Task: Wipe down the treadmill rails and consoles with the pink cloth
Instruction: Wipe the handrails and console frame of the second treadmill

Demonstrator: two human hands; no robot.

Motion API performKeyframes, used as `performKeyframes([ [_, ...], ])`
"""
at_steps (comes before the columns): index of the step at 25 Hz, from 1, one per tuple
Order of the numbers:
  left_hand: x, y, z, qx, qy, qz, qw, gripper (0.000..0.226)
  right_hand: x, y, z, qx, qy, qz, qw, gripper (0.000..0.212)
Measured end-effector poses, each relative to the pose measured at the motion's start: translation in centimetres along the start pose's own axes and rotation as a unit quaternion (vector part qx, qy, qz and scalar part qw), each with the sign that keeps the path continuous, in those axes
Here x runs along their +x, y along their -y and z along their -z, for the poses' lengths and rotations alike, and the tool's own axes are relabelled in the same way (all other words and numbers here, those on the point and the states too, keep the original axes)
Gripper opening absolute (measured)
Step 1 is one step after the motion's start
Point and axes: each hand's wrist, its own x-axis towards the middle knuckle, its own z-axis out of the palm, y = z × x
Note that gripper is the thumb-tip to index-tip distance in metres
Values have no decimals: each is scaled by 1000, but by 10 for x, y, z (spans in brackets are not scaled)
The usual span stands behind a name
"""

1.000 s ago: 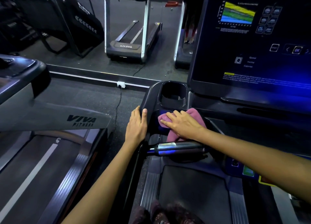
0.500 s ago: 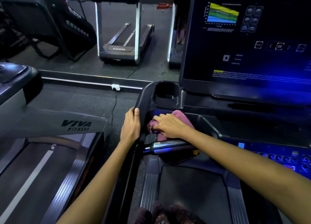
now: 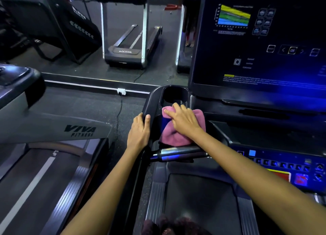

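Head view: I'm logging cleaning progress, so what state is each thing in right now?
Cloth: bunched, pressed flat on the console tray below the cup holder.
Right hand: fingers straight, pressing on the cloth.
Left hand: resting on the console's left rim, thumb over its edge.
Cup holder: empty.
Screen: lit, showing a coloured graph.

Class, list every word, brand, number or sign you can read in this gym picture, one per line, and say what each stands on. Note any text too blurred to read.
"VIVA FITNESS": grey rail of the left treadmill.
"OK": button on the console screen.
Other screen text and chart labels: too blurred.
Far treadmill logo: mirrored, unreadable.
Keypad: too small.
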Motion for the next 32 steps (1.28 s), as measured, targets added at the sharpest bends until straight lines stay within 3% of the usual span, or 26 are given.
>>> performKeyframes([
  [3,0,2,-1,1,0,-2,1000,58,-3,0,1,-28,30,15,999,47],
  [5,0,3,-1,-1,-2,-3,1000,58,5,-5,11,-17,41,-79,996,39],
  [7,1,2,-2,5,-4,-8,1000,59,21,-7,17,-29,79,-118,990,29],
  [11,1,3,-3,12,-8,-19,1000,58,59,-8,17,31,142,-38,989,27],
  [14,2,1,-4,15,-12,-31,999,63,80,-8,8,74,130,-58,987,26],
  [19,6,0,-4,30,-17,-33,999,61,102,-7,7,124,117,-173,970,28],
  [24,9,0,-5,52,-19,-34,998,61,83,-5,9,164,102,-116,974,22],
  [27,7,0,-5,52,-16,-33,998,63,73,-13,23,207,161,-89,961,27],
  [29,5,1,-4,55,-10,-35,998,72,72,-15,34,164,209,-84,960,26],
  [32,2,0,-5,67,-6,-32,997,71,75,-9,50,-24,275,-65,959,35],
])
